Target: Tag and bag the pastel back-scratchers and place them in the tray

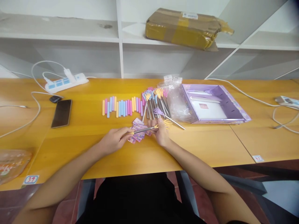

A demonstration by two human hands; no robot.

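Between my two hands lies a metal rod with a yellow claw-shaped head (149,128). My left hand (116,140) is closed round its yellow handle end. The fingers of my right hand (161,132) pinch the rod near the claw. Purple printed cards (139,137) lie fanned out just beneath the rod. Behind my right hand is a pile of metal rods with coloured claw heads (158,101); a purple-headed one (171,120) slants across its front. Pink, blue, yellow and purple sticks (123,108) stand in a row left of the pile.
Clear plastic bags (177,102) lie beside an open purple box (234,107) at the right. A phone (61,114), cables and a power strip (70,83) are at the left. A taped carton (182,29) sits on the shelf behind.
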